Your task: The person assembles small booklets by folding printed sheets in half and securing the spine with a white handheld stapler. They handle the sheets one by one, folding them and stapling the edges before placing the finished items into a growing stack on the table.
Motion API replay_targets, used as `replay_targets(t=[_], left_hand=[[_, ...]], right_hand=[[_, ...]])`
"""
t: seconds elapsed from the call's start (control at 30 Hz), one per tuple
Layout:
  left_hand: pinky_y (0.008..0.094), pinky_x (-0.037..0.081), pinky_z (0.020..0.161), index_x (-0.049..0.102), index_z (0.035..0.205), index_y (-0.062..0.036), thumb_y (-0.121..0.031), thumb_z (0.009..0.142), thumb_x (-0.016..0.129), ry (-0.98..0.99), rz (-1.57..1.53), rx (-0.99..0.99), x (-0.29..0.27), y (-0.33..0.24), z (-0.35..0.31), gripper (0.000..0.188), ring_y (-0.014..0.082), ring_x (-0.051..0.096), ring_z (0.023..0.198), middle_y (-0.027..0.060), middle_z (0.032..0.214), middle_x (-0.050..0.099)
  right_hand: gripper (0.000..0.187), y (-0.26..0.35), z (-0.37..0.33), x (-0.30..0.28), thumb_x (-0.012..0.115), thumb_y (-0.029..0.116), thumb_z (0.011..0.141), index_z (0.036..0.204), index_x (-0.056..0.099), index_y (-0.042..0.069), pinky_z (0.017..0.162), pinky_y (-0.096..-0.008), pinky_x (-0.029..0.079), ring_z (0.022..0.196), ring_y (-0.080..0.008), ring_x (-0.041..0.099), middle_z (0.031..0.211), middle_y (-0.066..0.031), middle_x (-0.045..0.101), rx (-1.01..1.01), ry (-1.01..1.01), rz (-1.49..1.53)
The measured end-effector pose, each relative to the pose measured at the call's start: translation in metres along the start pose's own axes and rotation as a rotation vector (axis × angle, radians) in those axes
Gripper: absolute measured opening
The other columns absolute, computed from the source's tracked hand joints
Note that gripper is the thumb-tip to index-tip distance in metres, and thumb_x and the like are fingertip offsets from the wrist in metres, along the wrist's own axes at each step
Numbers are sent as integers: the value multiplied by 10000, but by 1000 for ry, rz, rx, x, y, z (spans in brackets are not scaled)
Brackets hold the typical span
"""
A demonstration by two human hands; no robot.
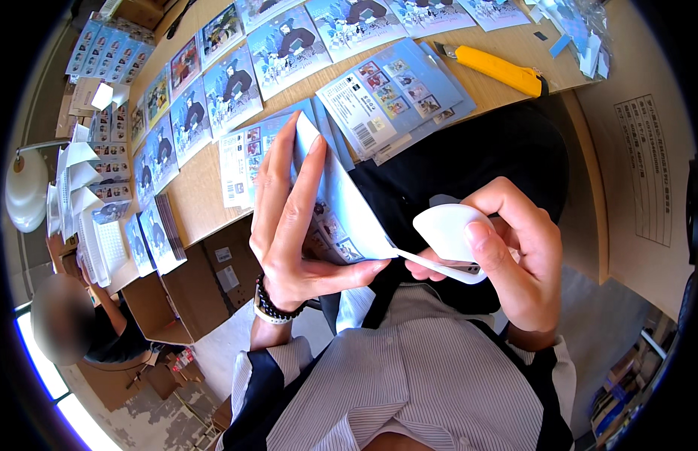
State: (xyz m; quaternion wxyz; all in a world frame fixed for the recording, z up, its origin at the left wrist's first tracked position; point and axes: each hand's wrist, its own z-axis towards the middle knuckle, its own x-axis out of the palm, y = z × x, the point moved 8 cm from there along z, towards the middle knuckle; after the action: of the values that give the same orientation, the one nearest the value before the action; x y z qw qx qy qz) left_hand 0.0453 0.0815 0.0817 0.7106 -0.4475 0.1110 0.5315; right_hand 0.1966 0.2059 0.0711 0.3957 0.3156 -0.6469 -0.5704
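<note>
My left hand (289, 218) grips a light blue printed packet (356, 214), thumb along its lower edge and fingers spread over its upper side. Small square pictures show on the packet's face, which is tilted up over my lap. My right hand (518, 255) is closed round a white squeeze-type hand tool (447, 229) with a rounded upper part and a slim lower jaw. The jaw's tip meets the packet's lower right corner, or lies very close to it. The rest of the tool is hidden in my palm.
Blue printed packets (394, 94) lie stacked at the desk's front edge, beside a yellow utility knife (499, 69). Rows of illustrated cards (285, 46) cover the wooden desk (195, 203). A clear bag of scraps (582, 37) lies far right. Another person (112, 331) sits at left, near cardboard boxes (169, 301).
</note>
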Motion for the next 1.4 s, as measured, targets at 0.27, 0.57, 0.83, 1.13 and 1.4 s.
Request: replay_targets(t=[0.27,0.57,0.83,1.13,1.4], left_hand=[[533,432,1025,599,1323,66,-546,548,900,3,80,43,-2,-7,0,1032,483,540,1250,380,1385,494],[552,442,1001,611,1308,60,-596,566,875,-17,129,98,-3,-14,6,1025,504,546,1213,389,1357,507],[558,440,998,620,1298,53,-636,554,857,-24,160,108,-3,-16,5,1042,495,557,1195,384,1341,522],[534,436,1043,543,1346,132,-664,569,866,56,215,129,-4,-18,5,1159,502,503,1304,419,1411,444],[529,440,1041,547,1338,139,-644,580,867,63,220,142,-4,-18,4,1135,503,504,1303,422,1413,440]], right_hand=[[209,14,-3,-2,473,127,1028,963,531,-63,610,-281,589,693,-234,745,815,-210,705,1,0,-111],[217,22,-4,-5,482,140,1033,959,530,-58,587,-250,574,699,-234,751,807,-211,713,-80,19,-157],[215,22,-6,-4,489,143,1033,961,530,-54,598,-258,578,699,-228,750,805,-210,715,-68,10,-186],[226,20,-6,-5,481,152,1039,966,531,-57,598,-259,579,692,-218,747,811,-204,716,-61,21,-185],[202,18,-5,-1,470,132,1043,999,538,-53,571,-243,550,641,-152,706,762,-144,693,-81,-12,-222]])
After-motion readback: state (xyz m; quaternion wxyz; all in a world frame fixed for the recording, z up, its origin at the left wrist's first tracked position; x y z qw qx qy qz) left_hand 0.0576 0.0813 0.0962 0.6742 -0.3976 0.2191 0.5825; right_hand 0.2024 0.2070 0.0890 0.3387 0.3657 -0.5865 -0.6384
